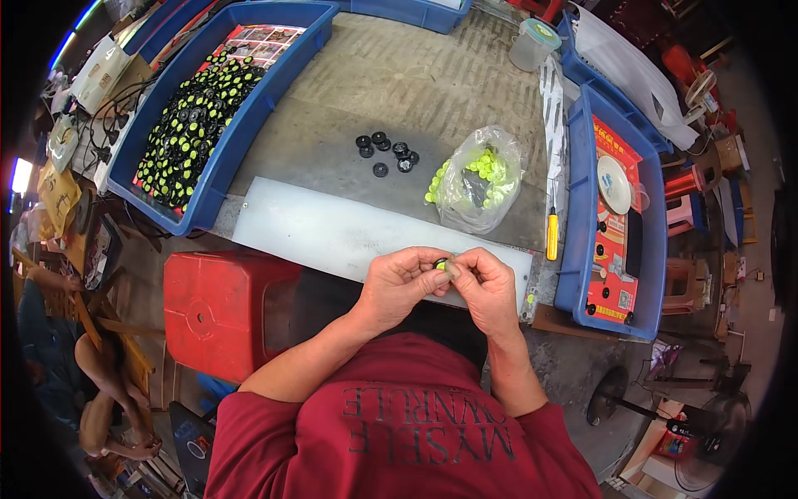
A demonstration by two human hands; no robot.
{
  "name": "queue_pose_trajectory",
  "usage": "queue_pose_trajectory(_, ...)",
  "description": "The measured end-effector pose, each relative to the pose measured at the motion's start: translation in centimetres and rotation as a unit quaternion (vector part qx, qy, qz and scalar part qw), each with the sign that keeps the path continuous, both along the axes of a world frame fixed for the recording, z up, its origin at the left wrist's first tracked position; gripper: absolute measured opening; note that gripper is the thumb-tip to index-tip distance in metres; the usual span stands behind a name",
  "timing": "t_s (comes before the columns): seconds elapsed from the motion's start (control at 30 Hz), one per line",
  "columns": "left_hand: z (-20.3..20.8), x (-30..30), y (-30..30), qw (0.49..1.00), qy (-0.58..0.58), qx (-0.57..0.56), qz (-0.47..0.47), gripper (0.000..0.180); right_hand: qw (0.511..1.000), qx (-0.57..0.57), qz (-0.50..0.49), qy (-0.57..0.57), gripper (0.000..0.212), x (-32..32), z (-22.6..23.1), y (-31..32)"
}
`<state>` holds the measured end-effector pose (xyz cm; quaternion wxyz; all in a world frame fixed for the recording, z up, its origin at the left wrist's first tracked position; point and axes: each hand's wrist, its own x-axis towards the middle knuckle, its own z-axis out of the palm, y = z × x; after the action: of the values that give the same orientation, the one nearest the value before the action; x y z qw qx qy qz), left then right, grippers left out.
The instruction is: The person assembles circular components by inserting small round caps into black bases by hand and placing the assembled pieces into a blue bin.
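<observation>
While the two hands meet over the near edge of the white board point(366, 231), left hand point(407, 280) and right hand point(487, 287) pinch a small black and yellow-green part point(441, 264) between thumbs and fingertips; grip force cannot be told.

Risks (judged): uneven thumb pressure could make the part slip out; this close to the edge, it might drop nearside, off the tabletop point(399, 75). The soft clear bag point(465, 212), far and right of the hands, could tip if knocked and spill yellow-green pieces point(489, 165). A sweeping forearm could scatter the loose black discs point(380, 170).

Unclear: fingers cover most of the part, so whether its two colours are joined cannot be told. Bag folds blur its contents. The far blue tray point(411, 12) is cut off by the upper border.
</observation>
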<state>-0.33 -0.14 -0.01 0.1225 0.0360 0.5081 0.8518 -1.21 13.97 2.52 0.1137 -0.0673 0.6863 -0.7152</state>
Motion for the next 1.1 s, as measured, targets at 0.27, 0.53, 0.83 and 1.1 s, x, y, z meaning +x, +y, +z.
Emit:
queue_pose_trajectory(0.27,0.4,0.0,-0.3,1.0,-0.004,-0.015,0.004,0.015,0.997,0.078,0.002,-0.003,0.021,0.0,-0.4,0.7)
queue_pose_trajectory(0.53,2.0,0.7,-0.3,0.955,0.166,-0.247,0.008,0.009,0.922,0.25,-0.014,0.295,0.036,-0.1,-0.5,-1.1)
queue_pose_trajectory(0.83,2.1,1.2,-0.3,0.949,0.161,-0.271,-0.01,0.007,0.903,0.257,-0.046,0.34,0.041,0.2,-0.5,-1.4)
queue_pose_trajectory(1.1,2.4,1.2,-0.3,0.95,0.165,-0.266,0.0,0.011,0.902,0.246,-0.042,0.352,0.04,0.1,-0.5,-1.4)
